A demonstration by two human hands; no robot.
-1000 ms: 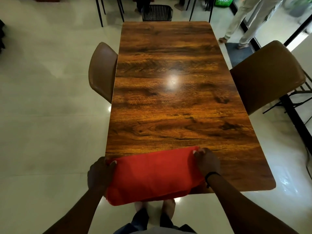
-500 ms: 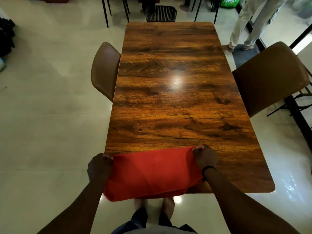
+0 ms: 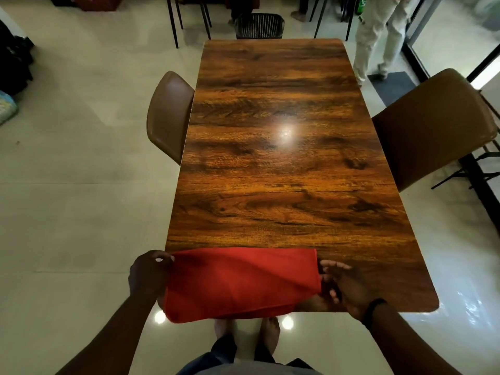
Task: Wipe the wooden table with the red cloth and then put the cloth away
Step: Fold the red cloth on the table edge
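Note:
The red cloth (image 3: 240, 282) lies folded across the near end of the wooden table (image 3: 284, 158), and its near part hangs over the table's edge. My left hand (image 3: 147, 272) pinches the cloth's far left corner, just off the table's left side. My right hand (image 3: 341, 285) rests on the table at the cloth's right edge. Its fingers are spread and their tips touch the fabric without closing on it.
A brown chair (image 3: 169, 115) is tucked in on the left and another brown chair (image 3: 433, 125) on the right. A black chair (image 3: 259, 25) stands at the far end. A person in light trousers (image 3: 378, 36) stands at the far right beside a dark mat (image 3: 392, 85). Dark bags (image 3: 13, 66) lie on the floor at the left.
My right hand has let go of the cloth's far right corner and opened beside its right edge. My left hand keeps its grip on the left corner.

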